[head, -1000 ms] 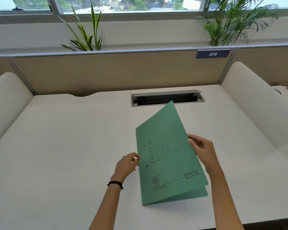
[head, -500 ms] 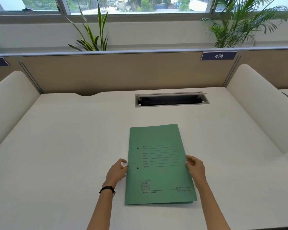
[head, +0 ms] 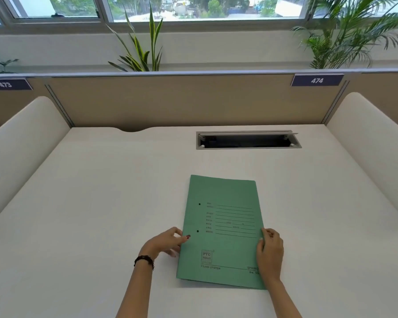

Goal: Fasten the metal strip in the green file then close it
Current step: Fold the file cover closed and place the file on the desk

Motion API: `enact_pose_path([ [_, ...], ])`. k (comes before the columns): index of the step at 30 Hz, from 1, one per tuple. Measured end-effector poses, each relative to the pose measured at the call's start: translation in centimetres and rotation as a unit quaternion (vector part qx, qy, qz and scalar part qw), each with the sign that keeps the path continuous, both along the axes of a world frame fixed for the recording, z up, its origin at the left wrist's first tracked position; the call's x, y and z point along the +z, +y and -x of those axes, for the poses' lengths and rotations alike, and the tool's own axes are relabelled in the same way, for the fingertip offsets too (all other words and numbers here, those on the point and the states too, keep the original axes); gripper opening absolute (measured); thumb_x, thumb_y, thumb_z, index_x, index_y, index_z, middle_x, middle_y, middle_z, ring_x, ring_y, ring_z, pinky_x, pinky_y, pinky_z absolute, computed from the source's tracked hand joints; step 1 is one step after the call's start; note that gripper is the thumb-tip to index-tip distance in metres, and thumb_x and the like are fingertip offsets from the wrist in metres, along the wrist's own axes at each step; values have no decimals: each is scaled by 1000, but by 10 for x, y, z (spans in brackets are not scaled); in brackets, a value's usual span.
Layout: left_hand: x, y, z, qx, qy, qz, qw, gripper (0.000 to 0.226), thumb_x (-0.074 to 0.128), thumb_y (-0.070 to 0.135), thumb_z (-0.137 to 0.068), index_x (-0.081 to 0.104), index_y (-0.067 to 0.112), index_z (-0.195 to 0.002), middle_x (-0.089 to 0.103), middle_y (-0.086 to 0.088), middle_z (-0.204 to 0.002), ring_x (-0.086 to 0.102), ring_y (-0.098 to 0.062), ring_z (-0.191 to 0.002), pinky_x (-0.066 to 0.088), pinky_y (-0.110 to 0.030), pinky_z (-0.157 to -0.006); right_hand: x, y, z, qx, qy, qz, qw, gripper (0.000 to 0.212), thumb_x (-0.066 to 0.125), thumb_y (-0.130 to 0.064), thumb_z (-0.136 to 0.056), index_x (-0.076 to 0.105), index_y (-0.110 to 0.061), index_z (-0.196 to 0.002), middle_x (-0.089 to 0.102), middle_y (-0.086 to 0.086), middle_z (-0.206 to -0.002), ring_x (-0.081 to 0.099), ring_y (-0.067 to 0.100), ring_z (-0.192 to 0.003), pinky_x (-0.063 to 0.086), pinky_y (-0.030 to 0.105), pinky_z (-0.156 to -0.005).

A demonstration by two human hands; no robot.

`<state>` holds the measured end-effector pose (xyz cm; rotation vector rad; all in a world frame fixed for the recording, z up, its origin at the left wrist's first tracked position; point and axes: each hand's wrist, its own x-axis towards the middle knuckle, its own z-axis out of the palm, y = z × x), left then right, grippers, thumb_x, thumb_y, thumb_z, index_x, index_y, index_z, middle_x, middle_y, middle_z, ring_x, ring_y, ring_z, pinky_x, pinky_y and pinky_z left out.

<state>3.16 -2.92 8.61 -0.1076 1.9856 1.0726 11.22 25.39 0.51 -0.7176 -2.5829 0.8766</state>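
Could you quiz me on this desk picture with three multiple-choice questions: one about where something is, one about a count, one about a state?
1. Where is the open cable slot relative to the green file?
A. Beyond it, toward the partition
B. Under it
C. Left of it

2. How many punched holes show on the cover?
A. None
B. Two
C. Five

3. How is the file?
A. Standing open
B. Rolled up
C. Closed, flat on the desk

Answers: 1 A, the slot lies farther back. 2 B, two dark dots near the left edge. 3 C, the cover lies flat, left hand and right hand at its sides.
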Motion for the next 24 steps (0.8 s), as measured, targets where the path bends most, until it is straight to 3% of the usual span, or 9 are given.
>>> enact_pose_path([
  [4,21,0,-3,-43,-25,-83,995,48,59,33,-89,32,25,-128,69,-10,-112,66,-17,-83,55,-22,-65,-1,4,5,-33,15,32,999,36,51,9,-81,58,0,-115,56,19,-114,51,34,-98,47,48,-86],
  [9,26,8,1,-100,1,-67,993,55,58,33,-90,32,18,-136,64,-14,-123,64,-13,-75,53,-18,-57,-5,8,11,-67,27,55,996,37,50,10,-81,58,2,-116,55,20,-115,50,36,-100,46,50,-87],
  [14,22,12,1,-175,11,-111,978,70,65,20,-86,20,30,-140,60,-2,-126,58,-9,-77,44,-14,-51,-8,12,17,-86,44,73,993,38,50,16,-78,60,5,-113,57,23,-113,51,40,-98,45,49,-85],
  [17,19,13,2,-162,19,-127,979,68,66,19,-85,25,31,-138,61,5,-123,56,-10,-79,41,-13,-51,-8,14,20,-95,52,88,990,38,50,17,-78,61,5,-112,58,23,-113,52,40,-98,45,48,-86],
  [22,22,6,8,-129,41,-157,978,61,59,19,-90,26,33,-140,59,-2,-132,60,-11,-86,40,-13,-52,-2,16,29,-92,55,160,981,38,47,10,-83,58,1,-118,58,21,-113,54,37,-101,44,47,-91],
  [24,23,2,11,-108,43,-170,979,57,58,21,-91,29,37,-138,62,-3,-128,55,-9,-73,36,-13,-50,5,20,33,-84,51,241,966,37,47,4,-86,57,-6,-120,61,15,-109,56,30,-97,45,42,-89],
])
